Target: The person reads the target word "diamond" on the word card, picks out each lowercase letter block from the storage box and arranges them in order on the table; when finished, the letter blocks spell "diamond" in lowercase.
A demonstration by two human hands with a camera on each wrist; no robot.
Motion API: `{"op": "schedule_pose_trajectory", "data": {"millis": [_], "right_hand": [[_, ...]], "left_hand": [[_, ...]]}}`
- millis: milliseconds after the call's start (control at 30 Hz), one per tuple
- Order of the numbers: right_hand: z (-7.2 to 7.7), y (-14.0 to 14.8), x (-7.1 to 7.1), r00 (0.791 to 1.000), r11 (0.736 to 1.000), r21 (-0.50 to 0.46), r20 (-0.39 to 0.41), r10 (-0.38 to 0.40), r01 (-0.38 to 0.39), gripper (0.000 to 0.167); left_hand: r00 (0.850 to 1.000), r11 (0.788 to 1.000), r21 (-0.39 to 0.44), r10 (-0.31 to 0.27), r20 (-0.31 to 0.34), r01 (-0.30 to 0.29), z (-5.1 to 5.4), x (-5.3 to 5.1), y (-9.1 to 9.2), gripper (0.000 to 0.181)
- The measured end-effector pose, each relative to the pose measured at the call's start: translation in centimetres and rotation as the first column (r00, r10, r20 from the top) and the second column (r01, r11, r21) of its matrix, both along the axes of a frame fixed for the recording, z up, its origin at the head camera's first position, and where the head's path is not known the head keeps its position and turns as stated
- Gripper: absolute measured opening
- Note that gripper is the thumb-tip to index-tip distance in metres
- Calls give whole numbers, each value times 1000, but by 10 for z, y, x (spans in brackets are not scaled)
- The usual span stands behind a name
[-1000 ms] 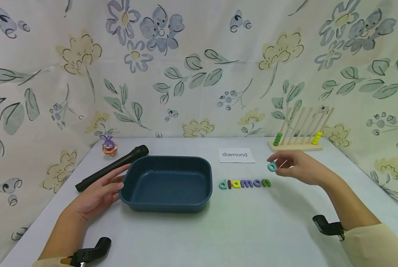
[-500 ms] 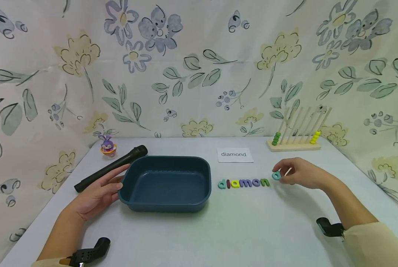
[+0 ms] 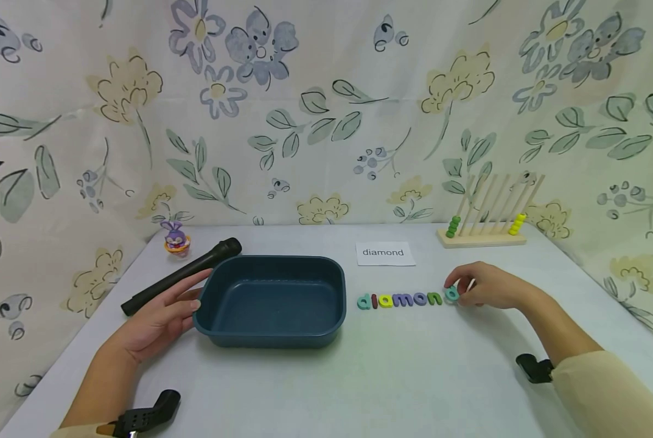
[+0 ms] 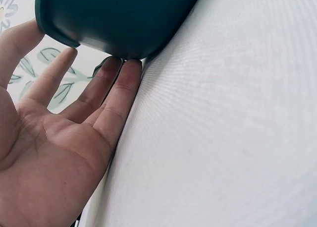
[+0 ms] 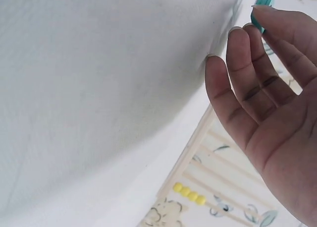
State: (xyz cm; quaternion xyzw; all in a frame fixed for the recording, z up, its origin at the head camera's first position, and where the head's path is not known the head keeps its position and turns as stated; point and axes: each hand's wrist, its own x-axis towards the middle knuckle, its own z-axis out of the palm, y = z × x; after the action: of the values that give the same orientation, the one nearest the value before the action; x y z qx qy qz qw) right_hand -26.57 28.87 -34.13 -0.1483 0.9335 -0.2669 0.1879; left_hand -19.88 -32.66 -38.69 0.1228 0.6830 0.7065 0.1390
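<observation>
My right hand (image 3: 493, 286) pinches a teal letter d (image 3: 451, 294) between thumb and fingertips, at the right end of a row of coloured letters. That row runs from a teal d (image 3: 364, 302) to a green n (image 3: 434, 298). In the right wrist view the held letter's edge shows between thumb and finger, while the other fingertips reach down to the tabletop. My left hand (image 3: 159, 322) rests against the left side of a dark blue rectangular basin (image 3: 271, 342). In the left wrist view its fingers extend to the basin's wall and underside.
A white card (image 3: 386, 253) reading "diamond" lies behind the letters. A black microphone (image 3: 181, 277) lies left of the basin, near a purple rabbit toy (image 3: 176, 238). At the back right stands a wooden bead rack (image 3: 482, 241) with green and yellow beads.
My right hand has come down and toward me with the teal d, then slightly left, up to the green n. The left hand and basin stay in place.
</observation>
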Motion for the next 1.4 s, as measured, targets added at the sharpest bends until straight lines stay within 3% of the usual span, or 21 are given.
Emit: {"op": "schedule_pose_trajectory", "data": {"millis": [333,1100,1400], "right_hand": [[-3,-6,-2,1000,999,44,21,-20,20,32],[-4,-6,-1,999,1000,12,32,-20,20,38],[-4,-2,8,1000,1000,-6,-13,-17,17,48]], "left_hand": [[1000,1000,-15,10,6,-10,0,0,0,63],[1000,999,-23,26,10,-25,2,1,-2,62],[999,993,-110,44,25,-41,6,0,0,64]]}}
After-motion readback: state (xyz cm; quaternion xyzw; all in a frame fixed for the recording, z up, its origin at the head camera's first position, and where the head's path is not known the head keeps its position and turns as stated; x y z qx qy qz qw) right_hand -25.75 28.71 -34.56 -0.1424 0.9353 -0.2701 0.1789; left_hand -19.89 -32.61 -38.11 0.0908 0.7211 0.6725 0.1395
